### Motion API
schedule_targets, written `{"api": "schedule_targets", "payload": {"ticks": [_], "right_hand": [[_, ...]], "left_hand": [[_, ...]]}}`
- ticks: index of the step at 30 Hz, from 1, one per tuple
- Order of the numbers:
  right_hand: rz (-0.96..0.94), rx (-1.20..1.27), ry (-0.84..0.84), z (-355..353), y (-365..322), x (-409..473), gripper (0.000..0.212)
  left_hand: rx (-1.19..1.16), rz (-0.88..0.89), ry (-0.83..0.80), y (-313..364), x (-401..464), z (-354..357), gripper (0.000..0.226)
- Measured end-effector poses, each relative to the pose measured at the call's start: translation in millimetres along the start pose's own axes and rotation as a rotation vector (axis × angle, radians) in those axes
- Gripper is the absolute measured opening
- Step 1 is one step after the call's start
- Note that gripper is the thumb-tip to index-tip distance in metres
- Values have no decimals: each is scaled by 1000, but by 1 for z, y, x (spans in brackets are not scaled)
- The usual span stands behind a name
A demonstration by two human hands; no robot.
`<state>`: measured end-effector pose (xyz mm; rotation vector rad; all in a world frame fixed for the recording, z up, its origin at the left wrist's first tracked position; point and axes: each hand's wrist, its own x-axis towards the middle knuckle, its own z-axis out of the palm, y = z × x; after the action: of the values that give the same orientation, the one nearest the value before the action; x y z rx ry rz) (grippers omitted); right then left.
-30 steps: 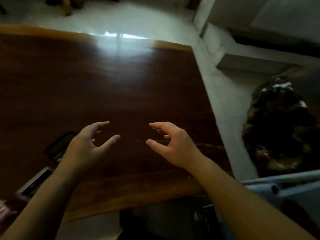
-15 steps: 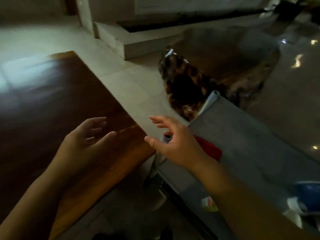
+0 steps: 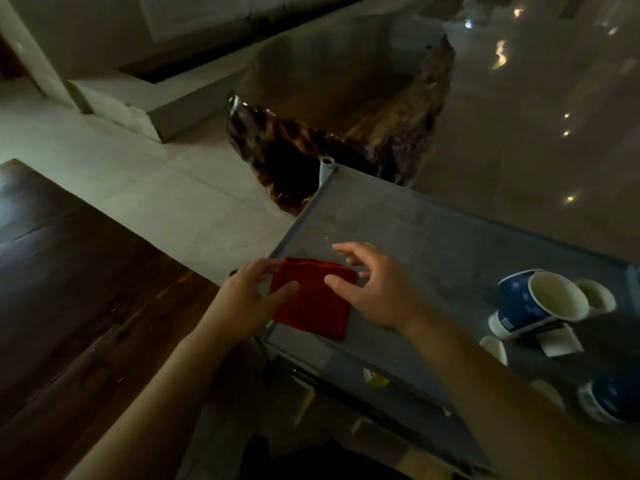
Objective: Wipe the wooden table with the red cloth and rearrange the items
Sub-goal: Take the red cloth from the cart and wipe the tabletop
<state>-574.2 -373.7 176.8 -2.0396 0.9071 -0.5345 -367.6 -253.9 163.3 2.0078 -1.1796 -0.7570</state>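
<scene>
Reaching from both sides, I have my left hand [image 3: 247,299] and right hand [image 3: 372,294] over the folded red cloth [image 3: 311,299], fingers spread wide, gripping nothing yet. It lies on the grey tabletop [image 3: 433,244], right of the wooden table [image 3: 86,289], so I judge pickup comes first.

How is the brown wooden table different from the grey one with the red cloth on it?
The wooden table is dark brown, with grain lines; the grey table is a plain grey sheet with a pale tube rim. The grey table holds the red cloth and blue cups; the visible part of the wooden table holds nothing. Both are flat and stand side by side.
</scene>
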Motion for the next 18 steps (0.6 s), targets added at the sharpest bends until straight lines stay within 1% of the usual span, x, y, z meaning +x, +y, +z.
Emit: {"api": "schedule_targets", "payload": {"ticks": [3,6,11,14,18], "right_hand": [[76,11,15,3,21,2,55],[175,44,49,10,43,10,45],[439,191,69,27,69,28,38],[567,258,72,38,81,39,42],[667,299,93,52,91,51,47]], "left_hand": [[59,-37,-26,-13,24,16,57],[124,-73,-80,-25,53,29,59],[157,-173,-90,-41,88,47,61],[132,-228,-109,-47,100,55,69],[104,-300,-116,-50,109,57,74]]}}
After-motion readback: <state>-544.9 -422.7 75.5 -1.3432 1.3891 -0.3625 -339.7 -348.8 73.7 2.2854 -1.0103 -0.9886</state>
